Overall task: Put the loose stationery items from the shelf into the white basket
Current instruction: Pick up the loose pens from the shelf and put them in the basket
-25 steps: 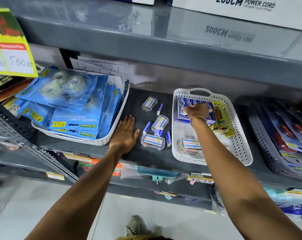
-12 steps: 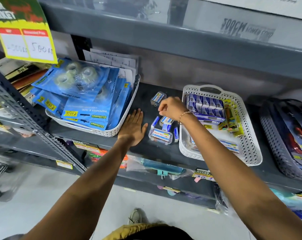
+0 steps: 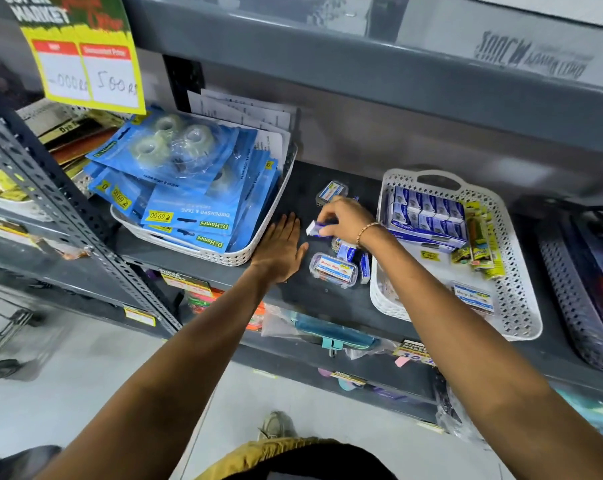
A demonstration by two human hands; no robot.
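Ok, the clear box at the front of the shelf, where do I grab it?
Come from above and pinch the clear box across its two long sides. It lies flat, label up, with a small carton close on its right end, so the long sides are the free ones.

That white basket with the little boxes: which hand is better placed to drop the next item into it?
Right. The right hand already pinches a small blue-and-white box beside the white basket; the left hand lies flat on the shelf, farther away.
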